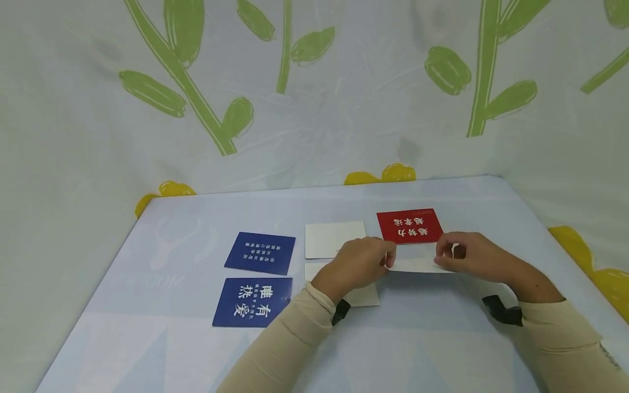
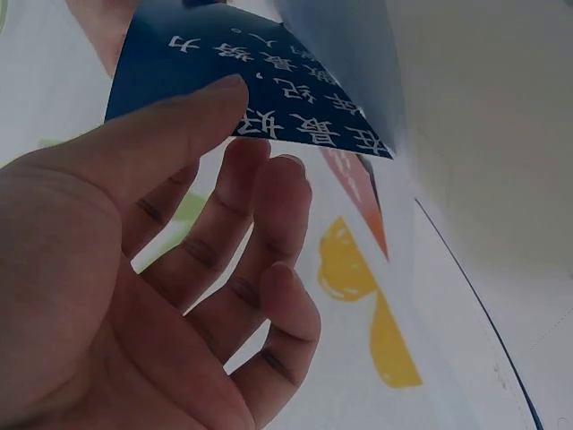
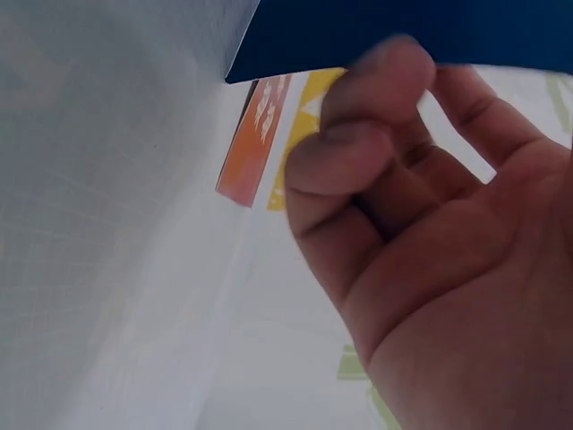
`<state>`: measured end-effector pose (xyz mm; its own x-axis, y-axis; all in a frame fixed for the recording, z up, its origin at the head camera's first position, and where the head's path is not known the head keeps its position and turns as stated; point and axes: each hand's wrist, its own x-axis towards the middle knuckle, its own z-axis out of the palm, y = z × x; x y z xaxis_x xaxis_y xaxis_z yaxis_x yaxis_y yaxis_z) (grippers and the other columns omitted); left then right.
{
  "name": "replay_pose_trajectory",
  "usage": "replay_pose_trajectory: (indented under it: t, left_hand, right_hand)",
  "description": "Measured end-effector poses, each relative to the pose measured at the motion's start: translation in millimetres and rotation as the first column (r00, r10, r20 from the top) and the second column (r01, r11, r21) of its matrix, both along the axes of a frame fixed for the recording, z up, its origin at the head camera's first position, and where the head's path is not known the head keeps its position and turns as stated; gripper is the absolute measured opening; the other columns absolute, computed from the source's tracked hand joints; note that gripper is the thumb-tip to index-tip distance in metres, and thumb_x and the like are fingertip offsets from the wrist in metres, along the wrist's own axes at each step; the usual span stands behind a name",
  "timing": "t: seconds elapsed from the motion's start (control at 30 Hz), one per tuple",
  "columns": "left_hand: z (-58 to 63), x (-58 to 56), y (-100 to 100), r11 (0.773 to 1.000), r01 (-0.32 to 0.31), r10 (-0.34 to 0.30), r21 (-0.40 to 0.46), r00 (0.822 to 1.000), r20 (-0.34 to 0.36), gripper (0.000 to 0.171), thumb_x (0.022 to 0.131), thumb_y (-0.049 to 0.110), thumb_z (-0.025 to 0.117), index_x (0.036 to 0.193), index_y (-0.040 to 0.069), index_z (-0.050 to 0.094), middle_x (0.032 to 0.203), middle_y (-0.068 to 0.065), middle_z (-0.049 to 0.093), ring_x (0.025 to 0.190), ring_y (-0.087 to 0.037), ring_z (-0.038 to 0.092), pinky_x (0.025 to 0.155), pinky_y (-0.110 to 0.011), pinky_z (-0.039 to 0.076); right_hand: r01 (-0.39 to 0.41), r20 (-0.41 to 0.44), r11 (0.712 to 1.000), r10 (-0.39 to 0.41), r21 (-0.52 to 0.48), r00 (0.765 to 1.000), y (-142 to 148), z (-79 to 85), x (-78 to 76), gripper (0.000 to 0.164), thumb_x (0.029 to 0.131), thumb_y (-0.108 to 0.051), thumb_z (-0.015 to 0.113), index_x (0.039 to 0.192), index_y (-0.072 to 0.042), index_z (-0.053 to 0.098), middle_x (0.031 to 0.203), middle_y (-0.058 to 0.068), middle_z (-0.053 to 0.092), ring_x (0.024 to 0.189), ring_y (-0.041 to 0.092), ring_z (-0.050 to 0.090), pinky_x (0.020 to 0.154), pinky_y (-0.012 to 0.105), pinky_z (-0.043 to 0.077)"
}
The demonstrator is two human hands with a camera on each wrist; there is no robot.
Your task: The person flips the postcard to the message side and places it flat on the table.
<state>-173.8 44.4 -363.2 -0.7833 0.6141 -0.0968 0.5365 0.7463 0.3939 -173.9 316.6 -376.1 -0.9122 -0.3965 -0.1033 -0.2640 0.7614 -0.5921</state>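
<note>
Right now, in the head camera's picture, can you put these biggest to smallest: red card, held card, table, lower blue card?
1. Table
2. Lower blue card
3. Red card
4. Held card, only a thin strip shows

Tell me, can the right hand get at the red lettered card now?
Probably yes, once freed: the red lettered card lies just beyond the right hand, nothing apparently on it, but that hand's grip is on the blue-faced card.

Cloth-lined booth (image 1: 64, 142) (leaf-printed hangings (image 1: 344, 125) around)
</note>
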Motion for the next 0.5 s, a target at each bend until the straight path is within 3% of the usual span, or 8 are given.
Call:
replay_pose_trajectory:
  t: [0.27,0.5]
  left_hand:
    - [-6.8,2.7,2,0.997,0.047,-0.047,-0.055,0.999,0.008,0.018,0.086,0.019,0.08,0.086,0.024,0.063,0.085,0.01,0.061,0.078,-0.006,0.054,0.064,-0.018,0.045]
    - [-11.2,4.9,5,0.989,0.073,-0.077,-0.128,0.997,-0.025,0.023,0.082,0.021,0.084,0.1,0.027,0.07,0.105,0.008,0.068,0.086,-0.007,0.055,0.076,-0.021,0.047]
  right_hand:
    - [-0.016,0.125,1.0,0.013,0.025,0.992,0,-4.7,-2.7,0.031,0.08,-0.029,0.082,0.101,-0.016,0.062,0.087,0.002,0.057,0.073,0.015,0.055,0.059,0.024,0.05]
    - [0.0,0.184,0.999,-0.01,0.052,0.983,-2,-9.2,-3.8,0.043,0.077,-0.03,0.085,0.109,-0.014,0.06,0.098,0.005,0.056,0.078,0.018,0.054,0.061,0.026,0.051]
